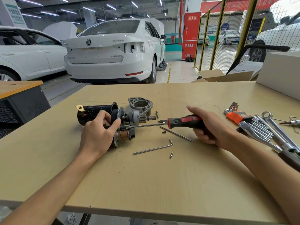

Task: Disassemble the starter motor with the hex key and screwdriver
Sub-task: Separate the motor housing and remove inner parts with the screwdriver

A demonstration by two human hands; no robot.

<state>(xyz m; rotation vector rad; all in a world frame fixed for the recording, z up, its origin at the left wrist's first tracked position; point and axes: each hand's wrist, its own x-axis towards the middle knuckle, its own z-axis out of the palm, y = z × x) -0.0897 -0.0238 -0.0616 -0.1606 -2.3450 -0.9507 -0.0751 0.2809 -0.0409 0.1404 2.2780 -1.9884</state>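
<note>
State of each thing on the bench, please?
Black starter motor: partly dismantled, gripped by left hand.
Grey aluminium nose housing: removed, lying behind.
Red-black screwdriver: in right hand, tip at motor.
Two loose steel hex keys: idle.

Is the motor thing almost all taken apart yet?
Partly. Done: the grey metal end housing lies apart on the tan wooden table, beside loose small screws. In hand: the left hand grips the black starter motor; the right hand drives the red-and-black screwdriver into it. Left: the body remains assembled.
</note>
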